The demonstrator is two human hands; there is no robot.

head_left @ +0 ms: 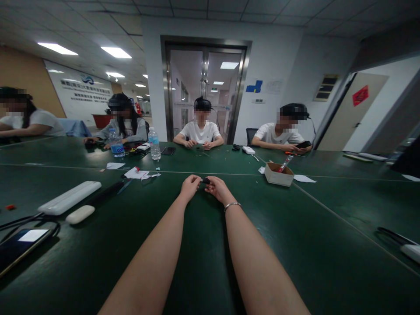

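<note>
Both of my arms reach forward over the dark green table (203, 245). Between my hands is a small black object (205, 180), too small to identify. My left hand (190, 187) pinches its left end with the fingertips. On its other side, my right hand (217, 188) has its thumb and forefinger closed on the right end, the other fingers curled. A metal bracelet (232, 204) circles my right wrist.
A cardboard box (278, 176) stands right of my hands. Paper scraps (136, 173), a white power strip (70, 197), a white oval item (80, 215) and a phone (22, 247) lie left. Two bottles (116, 144) (154, 144) stand farther off. Several people sit opposite.
</note>
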